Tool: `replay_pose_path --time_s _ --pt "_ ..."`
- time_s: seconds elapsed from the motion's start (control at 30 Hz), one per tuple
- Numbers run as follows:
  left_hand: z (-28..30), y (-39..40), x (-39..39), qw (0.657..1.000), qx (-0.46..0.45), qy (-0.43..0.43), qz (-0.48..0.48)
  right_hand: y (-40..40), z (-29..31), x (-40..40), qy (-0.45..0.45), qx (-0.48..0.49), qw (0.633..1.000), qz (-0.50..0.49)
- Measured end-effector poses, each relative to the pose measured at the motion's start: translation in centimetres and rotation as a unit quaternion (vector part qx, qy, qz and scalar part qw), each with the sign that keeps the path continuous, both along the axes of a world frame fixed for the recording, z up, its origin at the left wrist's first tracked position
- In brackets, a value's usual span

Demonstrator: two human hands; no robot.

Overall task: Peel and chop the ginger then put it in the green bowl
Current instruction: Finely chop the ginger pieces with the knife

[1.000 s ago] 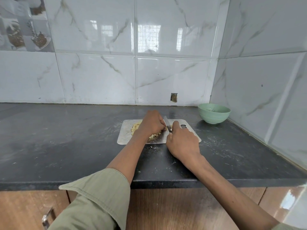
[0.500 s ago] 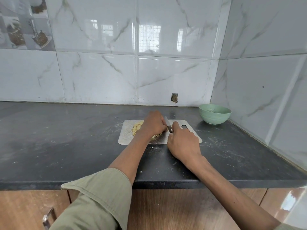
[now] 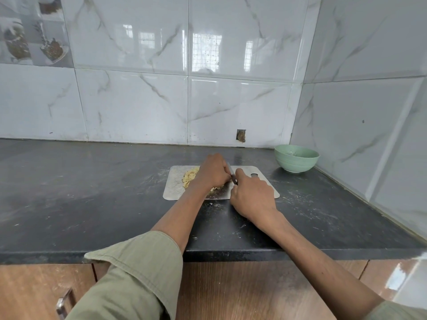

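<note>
A pile of pale yellow chopped ginger (image 3: 189, 177) lies on a metal cutting board (image 3: 172, 190) on the dark counter. My left hand (image 3: 211, 172) sits curled over the ginger, hiding the piece under its fingers. My right hand (image 3: 250, 196) grips a knife (image 3: 231, 174) whose blade stands just right of the left fingers. The green bowl (image 3: 296, 158) stands in the back right corner, apart from the board.
The black counter (image 3: 92, 192) runs far to the left of the board. White marble tile walls close the back and right sides. Wooden cabinet fronts with a metal handle (image 3: 63, 303) sit below the counter edge.
Both hands stay at the same spot on the board; the knife shifts only slightly beside the left fingers.
</note>
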State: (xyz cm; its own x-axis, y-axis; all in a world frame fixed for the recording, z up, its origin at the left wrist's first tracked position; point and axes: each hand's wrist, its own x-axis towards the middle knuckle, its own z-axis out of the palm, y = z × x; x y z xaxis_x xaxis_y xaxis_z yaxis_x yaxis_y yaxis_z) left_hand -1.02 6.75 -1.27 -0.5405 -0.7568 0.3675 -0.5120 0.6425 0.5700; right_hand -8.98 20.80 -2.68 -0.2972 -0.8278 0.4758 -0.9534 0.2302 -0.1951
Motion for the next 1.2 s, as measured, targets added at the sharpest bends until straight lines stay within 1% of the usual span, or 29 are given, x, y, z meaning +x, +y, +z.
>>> replay_pose_path --time_s 0.27,0.4,0.5,0.67,1.07,1.2 --pt "0.0 0.4 0.2 1.0 -0.015 -0.004 -0.004 -0.1 0.4 -0.4 -0.031 0.011 0.999 -0.001" --pt "-0.2 0.4 0.1 1.0 -0.018 0.001 0.017 0.5 0.3 0.0 -0.013 -0.011 1.0 -0.001" --pt "-0.1 0.5 0.1 1.0 -0.019 0.002 0.024 0.9 -0.1 0.1 -0.018 -0.026 0.999 -0.009" --pt "-0.4 0.0 -0.2 0.999 -0.02 -0.01 0.042 0.5 -0.2 0.2 -0.021 -0.005 0.999 -0.029" --pt "-0.1 -0.7 0.0 0.999 -0.02 -0.014 0.026 1.0 -0.1 0.0 -0.061 -0.033 0.998 -0.007" --pt "-0.5 -0.9 -0.3 0.999 -0.029 -0.015 0.036 1.0 -0.1 0.1 -0.053 -0.034 0.998 -0.009"
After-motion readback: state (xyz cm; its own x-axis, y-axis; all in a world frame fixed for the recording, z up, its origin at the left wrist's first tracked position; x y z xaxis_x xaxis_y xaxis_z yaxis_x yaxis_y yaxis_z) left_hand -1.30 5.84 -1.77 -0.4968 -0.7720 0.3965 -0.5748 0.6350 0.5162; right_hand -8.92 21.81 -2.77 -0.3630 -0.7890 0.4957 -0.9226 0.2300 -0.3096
